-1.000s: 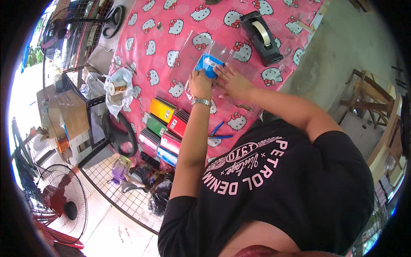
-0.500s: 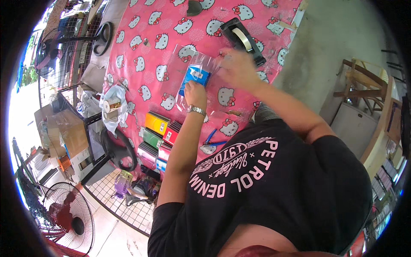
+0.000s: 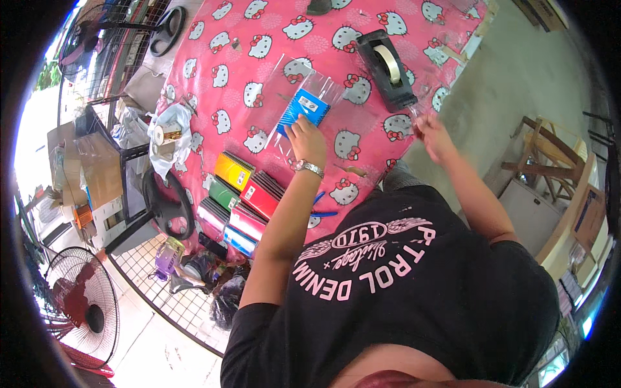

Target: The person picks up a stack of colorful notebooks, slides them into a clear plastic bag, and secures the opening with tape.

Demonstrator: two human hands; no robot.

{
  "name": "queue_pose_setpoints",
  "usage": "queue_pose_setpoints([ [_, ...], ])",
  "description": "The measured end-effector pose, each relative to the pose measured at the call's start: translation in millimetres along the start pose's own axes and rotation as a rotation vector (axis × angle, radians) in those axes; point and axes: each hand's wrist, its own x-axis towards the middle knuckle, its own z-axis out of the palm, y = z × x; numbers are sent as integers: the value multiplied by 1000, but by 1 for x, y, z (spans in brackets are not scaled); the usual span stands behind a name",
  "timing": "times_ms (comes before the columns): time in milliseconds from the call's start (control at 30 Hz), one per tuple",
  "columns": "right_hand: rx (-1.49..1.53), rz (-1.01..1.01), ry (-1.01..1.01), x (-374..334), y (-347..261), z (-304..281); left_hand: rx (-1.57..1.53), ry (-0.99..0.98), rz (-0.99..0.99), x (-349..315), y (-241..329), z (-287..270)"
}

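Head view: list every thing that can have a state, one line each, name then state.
Left hand: pressed flat on the blue notebook, holding it down.
Right hand: raised off the table beside the tape dispenser, blurred; grip cannot be told.
Blue notebook: closed, lying inside a clear plastic sleeve.
Clear plastic sleeve: flat on the table, its end unsealed.
Tape dispenser: upright, roll loaded.
Stacked notebooks: closed, fanned out at the table edge.
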Motion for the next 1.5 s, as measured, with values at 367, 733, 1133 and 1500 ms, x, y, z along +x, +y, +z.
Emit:
queue_pose_setpoints([
  [367,-1074,-361,-1034,109,-20,212,-249,139,-53,-11,-1,7],
  [733,-1953,-647,-1073,128,-11,259,-354,175,-206,-19,-1,10],
  [1133,-938,148,-400,48,26,170,-484,130,-473,-18,-75,4],
  [1500,-144,360,-421,-43,-78,185,-1742,-485,-451,30,-98,-119],
])
